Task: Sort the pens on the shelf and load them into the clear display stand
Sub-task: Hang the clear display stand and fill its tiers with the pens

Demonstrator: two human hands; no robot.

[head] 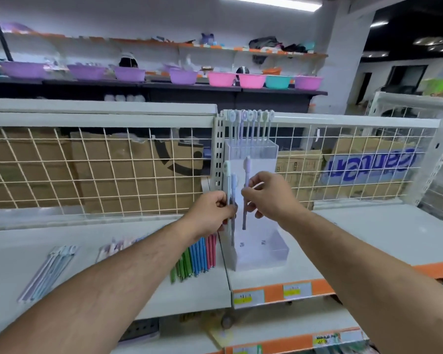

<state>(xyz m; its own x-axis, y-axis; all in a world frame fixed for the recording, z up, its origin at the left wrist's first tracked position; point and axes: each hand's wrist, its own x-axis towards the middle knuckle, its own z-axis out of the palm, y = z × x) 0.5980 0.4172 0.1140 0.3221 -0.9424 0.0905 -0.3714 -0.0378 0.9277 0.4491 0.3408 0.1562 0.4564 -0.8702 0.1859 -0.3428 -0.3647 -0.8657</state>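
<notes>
A clear display stand [266,241] stands upright on the white shelf [368,238], with several pastel pens [251,126] standing in its top tier. My left hand [210,213] grips a small bunch of pale pens [228,180] upright, just left of the stand. In front of the stand's middle, my right hand [266,195] pinches a single lilac pen [246,185], held upright. Green, blue and pink pens [195,259] lie in a row on the shelf beside the stand's base.
Pale pens [49,269] lie at the shelf's left, and another pinkish bunch [113,249] lies nearer the middle. A wire grid back panel [100,169] with cardboard boxes behind it closes the shelf. Orange price strips [304,290] edge the front.
</notes>
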